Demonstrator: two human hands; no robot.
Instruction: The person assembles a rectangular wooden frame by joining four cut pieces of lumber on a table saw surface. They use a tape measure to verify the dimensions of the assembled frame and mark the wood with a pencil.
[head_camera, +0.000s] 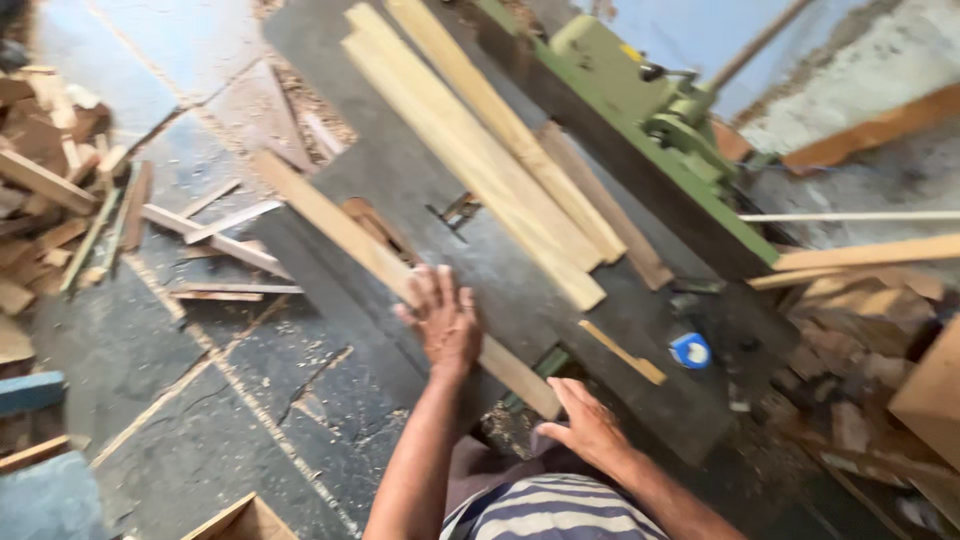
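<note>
A long pale wooden plank (340, 225) lies diagonally along the near edge of a dark metal saw table (520, 290). My left hand (442, 318) rests flat on this plank, fingers spread. My right hand (588, 425) sits at the plank's near end by the table edge, fingers apart; whether it touches the wood is unclear. Several longer pale boards (480, 150) are stacked on the table beyond. A thin short wood strip (622, 352) lies near a small blue and white tape measure (690, 350).
The green machine body (640, 110) runs along the table's far side. Offcuts and scrap wood (50, 180) are piled on the stone floor at left, loose strips (225, 250) lie near the table. More planks and scrap (860, 300) sit at right.
</note>
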